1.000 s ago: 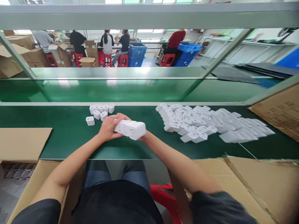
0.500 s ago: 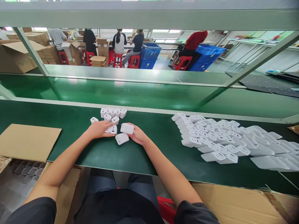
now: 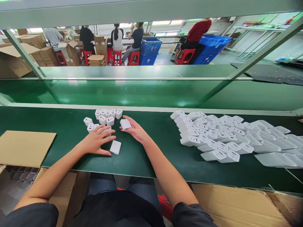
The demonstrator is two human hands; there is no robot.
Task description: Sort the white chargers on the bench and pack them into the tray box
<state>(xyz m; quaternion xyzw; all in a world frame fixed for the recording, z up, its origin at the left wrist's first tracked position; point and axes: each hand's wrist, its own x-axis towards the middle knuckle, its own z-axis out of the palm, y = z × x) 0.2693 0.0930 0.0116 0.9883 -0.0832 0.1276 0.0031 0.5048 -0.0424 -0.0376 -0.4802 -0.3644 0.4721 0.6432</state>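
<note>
Your right hand (image 3: 135,130) grips a white charger (image 3: 125,124) (likely light, stiff, slick; pinch its broad sides); your left hand (image 3: 98,141) splays beside standing chargers (image 3: 102,119).

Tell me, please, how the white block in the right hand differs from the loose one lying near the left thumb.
The held block is between the thumb and fingers of the right hand, while the loose block lies on the green table. The held block shows higher in the picture; the loose block is nearer the person's body. Both are white and boxy.
</note>
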